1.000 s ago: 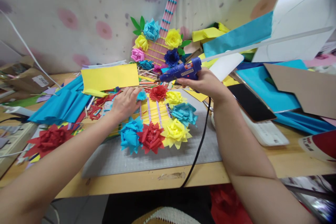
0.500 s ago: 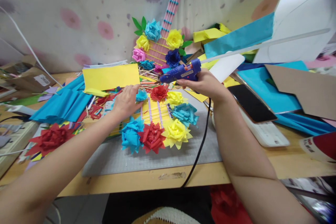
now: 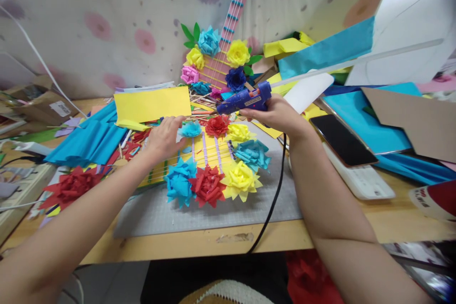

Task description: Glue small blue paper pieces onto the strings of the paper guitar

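the yellow guitar (image 3: 210,149), with paper flowers around its body, lies on the grey mat (image 3: 213,222), and i use it as the landmark. raised near the guitar's far edge, the right hand (image 3: 276,110) has its grip closed around the blue glue gun (image 3: 245,98), whose nozzle points to the left. the left hand (image 3: 164,136) is over the far left part of the guitar; its grip is rather wide, with nothing held, just beside the small blue flower (image 3: 190,128). whether a fingertip touches the petals, i cannot tell. if the gun is hot, a drip could fall on the flowers at the far edge, or the nozzle could burn the left fingers, should both hands come close. the black cable (image 3: 276,197) hangs to the right of the guitar, so a pull could catch the near yellow flower (image 3: 241,180). a careless left thumb could also push the small blue flower aside, if its glue is weak.
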Available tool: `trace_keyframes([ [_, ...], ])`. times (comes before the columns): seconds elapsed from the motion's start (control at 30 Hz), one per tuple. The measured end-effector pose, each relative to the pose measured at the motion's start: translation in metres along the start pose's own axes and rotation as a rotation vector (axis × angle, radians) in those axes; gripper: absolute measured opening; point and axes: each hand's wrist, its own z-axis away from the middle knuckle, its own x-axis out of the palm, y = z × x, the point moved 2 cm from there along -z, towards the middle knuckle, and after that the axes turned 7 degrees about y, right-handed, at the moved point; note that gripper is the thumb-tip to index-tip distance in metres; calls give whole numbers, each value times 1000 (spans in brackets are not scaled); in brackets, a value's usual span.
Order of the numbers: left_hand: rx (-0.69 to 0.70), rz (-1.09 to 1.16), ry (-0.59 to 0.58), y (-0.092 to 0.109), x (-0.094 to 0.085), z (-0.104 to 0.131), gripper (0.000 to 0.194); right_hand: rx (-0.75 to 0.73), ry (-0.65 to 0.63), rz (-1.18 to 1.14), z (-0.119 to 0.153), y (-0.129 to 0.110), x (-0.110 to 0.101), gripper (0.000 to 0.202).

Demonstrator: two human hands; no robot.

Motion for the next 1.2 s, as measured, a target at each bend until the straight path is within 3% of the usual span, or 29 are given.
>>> trace_keyframes([
  [0.13, -215, 241, 138, -8, -12, 4, 55, 13, -34, 11, 0, 0, 2, 49],
  [0.23, -333, 349, 188, -12, -17, 8, 42, 31, -61, 49, 0, 0, 4, 48],
  [0.37, -404, 419, -1, -15, -11, 17, 24, 35, -105, 110, 1, -4, 9, 47],
  [0.47, -382, 412, -177, -13, -6, 24, 31, -21, -145, 79, 1, -8, 15, 44],
  [0.6, -346, 383, -282, -8, -6, 27, 30, 12, -175, 155, 1, -8, 23, 45],
  [0.97, -420, 386, -390, -3, 1, 20, 29, 50, -216, 202, 0, -6, 30, 45],
  [1.2, -464, 446, -355, 0, -4, 20, 24, 42, -211, 184, 0, -6, 29, 46],
])
